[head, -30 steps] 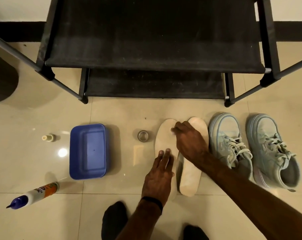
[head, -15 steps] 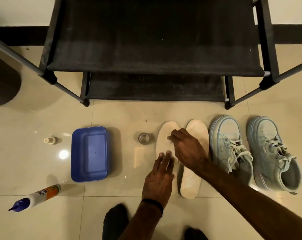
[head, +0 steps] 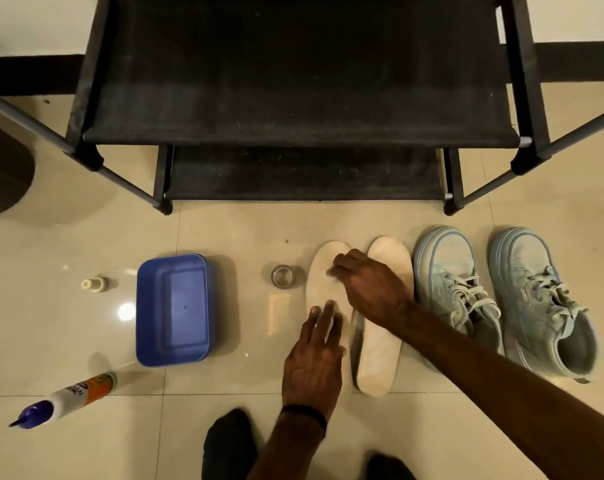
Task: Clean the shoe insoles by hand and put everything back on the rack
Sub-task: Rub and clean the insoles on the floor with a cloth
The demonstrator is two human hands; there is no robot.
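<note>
Two pale insoles lie side by side on the tiled floor in front of the black rack. My left hand presses flat, fingers straight, on the lower half of the left insole. My right hand reaches across the right insole, its curled fingertips bunched against the toe part of the left insole. I see nothing held in them. Two light blue sneakers stand to the right of the insoles, toes toward the rack.
A small round glass stands just left of the insoles, then a blue plastic tub. Farther left are a tiny capped bottle and a lying glue bottle. My black-socked feet are at the bottom edge.
My right hand's fingertips have slid a little leftward across the toe part of the left insole. My left hand has stayed pressed on the same insole.
</note>
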